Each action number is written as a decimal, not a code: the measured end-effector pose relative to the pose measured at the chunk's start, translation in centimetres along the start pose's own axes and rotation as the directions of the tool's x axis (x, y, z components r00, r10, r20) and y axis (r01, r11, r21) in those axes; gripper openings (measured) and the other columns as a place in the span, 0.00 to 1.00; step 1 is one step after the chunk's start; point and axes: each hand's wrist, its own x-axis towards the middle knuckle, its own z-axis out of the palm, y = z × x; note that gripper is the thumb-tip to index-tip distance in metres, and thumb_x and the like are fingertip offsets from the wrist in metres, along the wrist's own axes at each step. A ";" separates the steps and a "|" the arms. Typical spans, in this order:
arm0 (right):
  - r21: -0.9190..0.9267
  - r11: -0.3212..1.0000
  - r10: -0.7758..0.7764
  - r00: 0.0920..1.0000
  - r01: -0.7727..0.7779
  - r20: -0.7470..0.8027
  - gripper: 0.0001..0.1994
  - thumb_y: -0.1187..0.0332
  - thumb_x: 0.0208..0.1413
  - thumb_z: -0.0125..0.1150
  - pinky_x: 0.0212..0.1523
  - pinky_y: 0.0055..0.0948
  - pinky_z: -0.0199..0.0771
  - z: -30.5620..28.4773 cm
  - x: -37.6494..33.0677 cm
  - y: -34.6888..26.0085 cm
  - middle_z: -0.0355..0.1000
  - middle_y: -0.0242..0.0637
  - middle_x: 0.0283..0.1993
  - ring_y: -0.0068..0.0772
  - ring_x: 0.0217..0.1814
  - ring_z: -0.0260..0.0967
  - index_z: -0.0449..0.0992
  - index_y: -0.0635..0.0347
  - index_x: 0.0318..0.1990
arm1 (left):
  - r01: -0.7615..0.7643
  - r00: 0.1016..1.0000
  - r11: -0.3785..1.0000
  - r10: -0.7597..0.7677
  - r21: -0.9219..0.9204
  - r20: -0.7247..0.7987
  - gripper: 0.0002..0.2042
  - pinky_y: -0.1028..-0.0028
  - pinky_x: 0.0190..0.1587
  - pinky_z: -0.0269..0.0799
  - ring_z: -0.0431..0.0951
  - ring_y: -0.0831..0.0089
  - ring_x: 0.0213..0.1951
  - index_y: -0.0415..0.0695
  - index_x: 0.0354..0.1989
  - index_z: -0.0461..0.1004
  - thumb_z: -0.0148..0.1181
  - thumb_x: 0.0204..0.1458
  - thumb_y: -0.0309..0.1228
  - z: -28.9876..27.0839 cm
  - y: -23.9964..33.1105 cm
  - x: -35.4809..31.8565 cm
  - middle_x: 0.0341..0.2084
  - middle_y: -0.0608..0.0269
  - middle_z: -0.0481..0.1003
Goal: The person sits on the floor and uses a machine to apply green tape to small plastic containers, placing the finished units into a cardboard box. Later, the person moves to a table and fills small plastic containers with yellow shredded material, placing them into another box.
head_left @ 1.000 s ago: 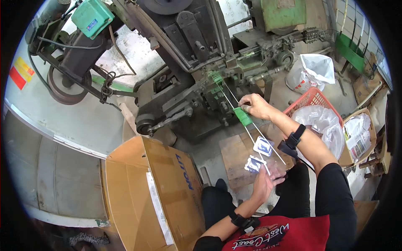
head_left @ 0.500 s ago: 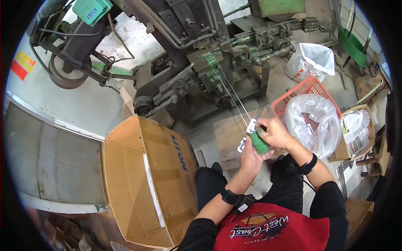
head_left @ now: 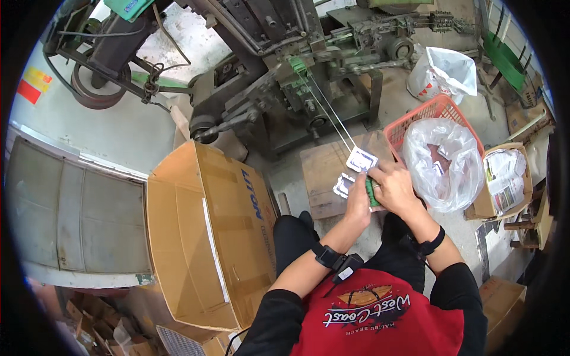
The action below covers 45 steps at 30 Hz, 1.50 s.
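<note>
In front of my lap, both hands are together around a green ribbed bundle [head_left: 371, 193], mostly hidden by the fingers. My left hand [head_left: 358, 204] is closed along its left side. From the right, my right hand [head_left: 396, 185] is closed over it, a ring on one finger. A white card with a dark printed middle [head_left: 361, 159] sticks out beyond my fingertips. A second similar card [head_left: 343, 185] lies left of my left fingers. Two thin pale strands [head_left: 331, 120] stretch from the dark machine [head_left: 297, 89] down toward the upper card.
A red plastic basket [head_left: 396, 129] lined with a clear bag [head_left: 442, 190] stands to my right, similar cards inside. Beyond it are a white sack [head_left: 440, 71] and a box of papers [head_left: 504, 178]. A large open carton [head_left: 231, 237] is at left. A brown board [head_left: 317, 172] lies ahead.
Both hands have shifted slightly up and right. The printed cards now show more fully, and my fingers cover more of the green bundle. The view has shifted slightly.
</note>
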 end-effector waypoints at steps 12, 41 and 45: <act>0.325 0.885 0.421 0.873 -0.335 -0.247 0.13 0.82 0.35 0.47 0.40 0.40 0.69 -5.3 -8.0 2.8 0.71 0.49 0.32 0.53 0.37 0.69 0.74 0.65 0.31 | 0.026 0.943 0.931 -0.144 0.364 0.299 0.16 0.77 0.13 0.67 0.78 0.61 0.21 0.39 0.41 0.65 0.40 0.61 0.41 -0.1 2.1 -7.5 0.25 0.51 0.75; -0.274 0.938 0.345 0.499 -0.212 0.795 0.09 0.70 0.40 0.56 0.41 0.39 0.73 7.1 -15.3 1.8 0.75 0.44 0.33 0.49 0.36 0.73 0.80 0.51 0.31 | -0.388 0.214 0.807 0.550 0.446 -0.807 0.07 0.71 0.29 0.71 0.75 0.71 0.26 0.30 0.31 0.76 0.57 0.46 0.22 -61.9 17.9 2.5 0.24 0.53 0.76; -0.313 0.921 0.384 0.423 -0.231 0.821 0.10 0.64 0.51 0.54 0.42 0.42 0.71 7.3 -10.9 -1.4 0.74 0.48 0.35 0.49 0.41 0.71 0.78 0.51 0.38 | -0.345 0.045 0.778 0.573 0.525 -0.819 0.09 0.74 0.24 0.70 0.75 0.72 0.25 0.30 0.35 0.76 0.56 0.45 0.19 -67.8 16.7 5.2 0.24 0.55 0.76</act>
